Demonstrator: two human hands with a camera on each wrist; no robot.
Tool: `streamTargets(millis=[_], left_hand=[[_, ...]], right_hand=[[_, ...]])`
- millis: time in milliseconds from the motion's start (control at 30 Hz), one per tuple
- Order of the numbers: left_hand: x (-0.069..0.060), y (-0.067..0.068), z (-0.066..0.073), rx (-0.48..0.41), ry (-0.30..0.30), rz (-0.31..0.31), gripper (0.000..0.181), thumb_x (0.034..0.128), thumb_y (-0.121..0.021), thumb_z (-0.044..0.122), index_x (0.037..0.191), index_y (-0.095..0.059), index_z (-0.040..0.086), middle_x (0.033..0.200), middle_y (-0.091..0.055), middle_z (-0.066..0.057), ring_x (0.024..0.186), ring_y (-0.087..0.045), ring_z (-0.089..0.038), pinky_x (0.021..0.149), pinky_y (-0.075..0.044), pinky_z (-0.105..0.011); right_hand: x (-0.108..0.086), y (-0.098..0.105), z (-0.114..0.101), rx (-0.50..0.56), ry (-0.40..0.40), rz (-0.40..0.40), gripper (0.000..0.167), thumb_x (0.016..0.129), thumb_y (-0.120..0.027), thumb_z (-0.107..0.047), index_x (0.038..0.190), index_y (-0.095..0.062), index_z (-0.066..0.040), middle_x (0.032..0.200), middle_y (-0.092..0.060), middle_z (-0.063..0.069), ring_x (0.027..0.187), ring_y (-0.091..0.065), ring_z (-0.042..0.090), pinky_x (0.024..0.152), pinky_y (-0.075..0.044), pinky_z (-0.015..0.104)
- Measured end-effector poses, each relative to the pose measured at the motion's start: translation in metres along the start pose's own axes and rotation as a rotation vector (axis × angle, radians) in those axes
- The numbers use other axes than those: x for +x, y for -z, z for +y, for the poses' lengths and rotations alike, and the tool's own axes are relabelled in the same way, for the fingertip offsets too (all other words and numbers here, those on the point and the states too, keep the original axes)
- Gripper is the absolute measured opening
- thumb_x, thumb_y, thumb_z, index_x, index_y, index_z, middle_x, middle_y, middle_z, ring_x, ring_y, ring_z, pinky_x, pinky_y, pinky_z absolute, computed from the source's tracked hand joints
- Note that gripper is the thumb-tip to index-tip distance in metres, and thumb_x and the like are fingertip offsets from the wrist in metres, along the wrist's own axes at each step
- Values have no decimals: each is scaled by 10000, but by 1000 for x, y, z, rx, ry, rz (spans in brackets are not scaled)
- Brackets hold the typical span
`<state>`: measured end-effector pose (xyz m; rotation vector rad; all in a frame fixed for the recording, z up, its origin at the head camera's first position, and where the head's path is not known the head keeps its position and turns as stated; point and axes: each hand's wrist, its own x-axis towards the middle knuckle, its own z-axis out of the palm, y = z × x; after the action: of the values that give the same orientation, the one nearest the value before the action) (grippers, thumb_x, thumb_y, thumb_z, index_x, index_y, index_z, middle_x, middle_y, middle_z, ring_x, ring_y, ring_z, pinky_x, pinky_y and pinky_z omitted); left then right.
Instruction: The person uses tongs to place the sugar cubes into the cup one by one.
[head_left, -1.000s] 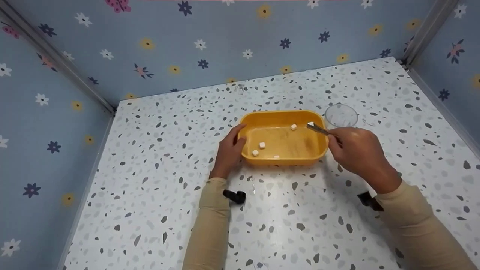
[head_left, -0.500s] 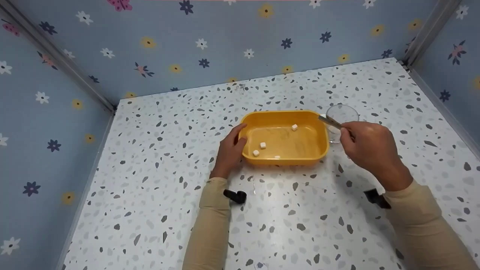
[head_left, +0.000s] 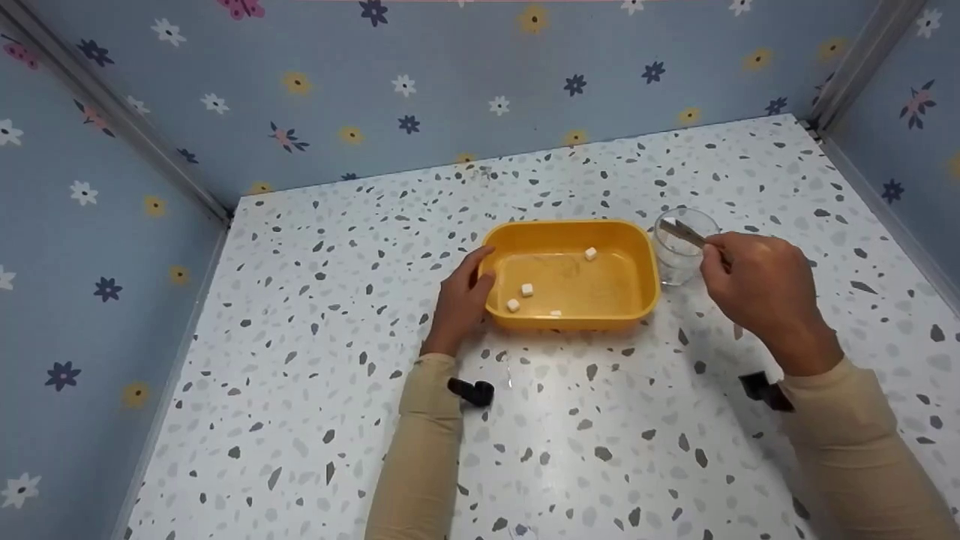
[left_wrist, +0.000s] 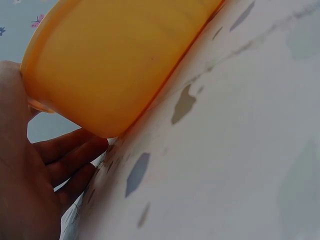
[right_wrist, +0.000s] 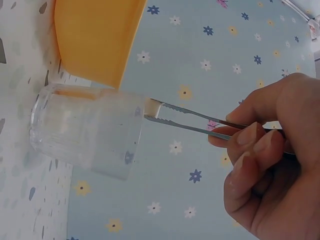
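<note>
In the head view my left hand (head_left: pixel 459 311) holds the left end of a yellow plastic tub (head_left: pixel 645 289), thumb at the rim; the left wrist view shows its other fingers outside the wall. Several small white cubes (head_left: pixel 526 289) lie on the tub's floor, one partly hidden by the near wall. My right hand (head_left: pixel 765 296) pinches metal tweezers (right_wrist: pixel 190 128). Between the tweezer tips is a white cube (right_wrist: pixel 152 108), right at the mouth of a clear glass (right_wrist: pixel 95 135). The glass stands upright just right of the tub, and its contents are unclear.
The speckled white tabletop (head_left: pixel 300 360) spreads around both arms. Flower-patterned blue panels (head_left: pixel 450 67) enclose it at the back, left and right. A black wrist mount (head_left: pixel 472 391) sticks out from the left sleeve, another (head_left: pixel 765 391) from the right.
My right hand has carried the tweezers and their cube rightward, from above the tub's right end across its rim to the glass mouth. The left hand and tub have stayed put.
</note>
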<state>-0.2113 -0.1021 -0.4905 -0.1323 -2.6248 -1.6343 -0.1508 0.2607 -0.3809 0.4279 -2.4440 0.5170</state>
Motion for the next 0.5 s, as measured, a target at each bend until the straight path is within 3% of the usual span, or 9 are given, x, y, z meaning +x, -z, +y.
streamTargets(millis=[500], left_hand=[[0, 0, -2, -2, -12, -3, 433, 1016, -509, 285, 1449, -523, 311, 1439, -534, 50, 1178, -550, -98, 1019, -436, -325]], right_hand=[[1, 0, 10, -37, -168, -136, 246, 882, -514, -49, 825, -736, 40, 617, -622, 119, 481, -460, 244, 442, -317, 373]])
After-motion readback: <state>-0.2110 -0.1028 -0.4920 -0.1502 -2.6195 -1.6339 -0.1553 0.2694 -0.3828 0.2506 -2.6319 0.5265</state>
